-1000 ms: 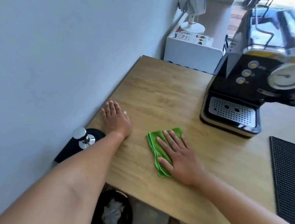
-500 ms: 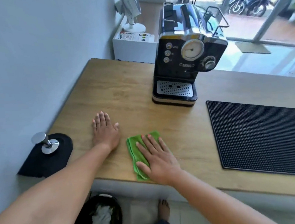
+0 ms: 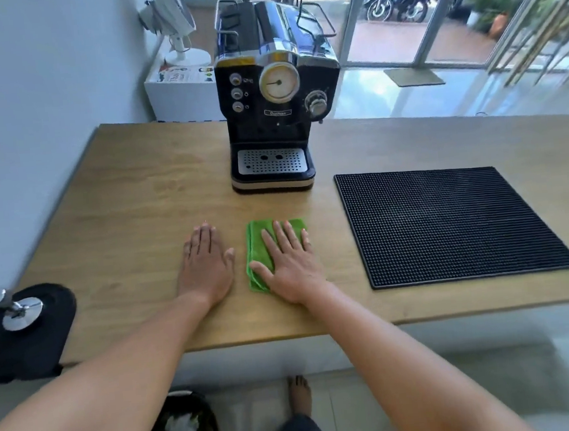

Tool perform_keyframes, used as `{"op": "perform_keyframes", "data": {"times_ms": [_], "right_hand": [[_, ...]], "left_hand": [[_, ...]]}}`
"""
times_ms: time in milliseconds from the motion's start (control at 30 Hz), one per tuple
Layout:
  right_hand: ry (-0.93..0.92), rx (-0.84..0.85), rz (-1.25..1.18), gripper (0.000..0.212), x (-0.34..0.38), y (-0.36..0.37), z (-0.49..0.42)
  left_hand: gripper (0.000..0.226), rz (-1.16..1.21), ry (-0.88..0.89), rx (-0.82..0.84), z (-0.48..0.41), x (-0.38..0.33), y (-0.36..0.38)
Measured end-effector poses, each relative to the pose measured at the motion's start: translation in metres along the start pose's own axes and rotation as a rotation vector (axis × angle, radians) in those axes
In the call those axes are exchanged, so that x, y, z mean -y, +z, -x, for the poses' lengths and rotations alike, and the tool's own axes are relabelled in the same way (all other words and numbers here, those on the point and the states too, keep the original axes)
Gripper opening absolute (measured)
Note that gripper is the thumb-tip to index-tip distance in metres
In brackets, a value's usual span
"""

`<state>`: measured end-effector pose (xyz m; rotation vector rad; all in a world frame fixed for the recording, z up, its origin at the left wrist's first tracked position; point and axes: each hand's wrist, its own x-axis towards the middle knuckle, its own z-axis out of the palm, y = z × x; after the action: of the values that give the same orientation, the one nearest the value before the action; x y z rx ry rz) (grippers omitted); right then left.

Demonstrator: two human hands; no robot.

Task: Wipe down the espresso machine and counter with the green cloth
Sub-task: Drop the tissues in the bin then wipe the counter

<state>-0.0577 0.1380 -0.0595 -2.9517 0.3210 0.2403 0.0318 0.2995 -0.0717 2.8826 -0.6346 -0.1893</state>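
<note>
A folded green cloth (image 3: 258, 252) lies flat on the wooden counter (image 3: 131, 208), near its front edge. My right hand (image 3: 288, 259) presses on it with straight, spread fingers and covers its right half. My left hand (image 3: 205, 263) rests flat on the bare wood just left of the cloth, fingers together. A black and chrome espresso machine (image 3: 277, 92) stands upright behind the cloth, its drip tray (image 3: 271, 165) facing me and a round gauge on its front.
A black ribbed rubber mat (image 3: 448, 221) covers the counter to the right. At the far left a steel tamper (image 3: 12, 308) stands on a small black mat (image 3: 19, 341). A wall runs along the left. A bin (image 3: 181, 430) sits on the floor below.
The view has swung right and back, bringing the whole espresso machine and ribbed mat into sight. Both hands stay flat, the right on the cloth.
</note>
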Motion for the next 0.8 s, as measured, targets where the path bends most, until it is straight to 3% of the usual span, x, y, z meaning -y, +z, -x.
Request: {"op": "perform_keyframes", "data": {"times_ms": [100,167,333,467,600,800], "right_hand": [[-0.183,-0.015,0.015,0.08,-0.01,0.009,0.05],[-0.174,-0.03,0.013,0.082,-0.03,0.013,0.071],[0.159,-0.077,-0.029,0.087,-0.064,-0.002,0.029],[0.344,-0.037,-0.093,0.109,-0.04,-0.015,-0.026],[0.193,-0.005,-0.067,0.114,-0.001,-0.012,-0.028],[-0.089,-0.008,-0.02,0.092,0.004,0.006,0.023]], "left_hand": [[0.063,-0.024,0.004,-0.005,0.0,0.0,0.0],[0.064,-0.033,0.008,-0.004,0.001,-0.001,0.0],[0.064,-0.046,0.011,0.002,0.002,-0.001,0.0],[0.064,-0.047,0.009,0.002,0.003,-0.001,0.002],[0.064,-0.057,0.003,-0.011,0.001,0.0,0.003],[0.064,-0.05,0.02,0.038,0.004,0.002,-0.002]]}}
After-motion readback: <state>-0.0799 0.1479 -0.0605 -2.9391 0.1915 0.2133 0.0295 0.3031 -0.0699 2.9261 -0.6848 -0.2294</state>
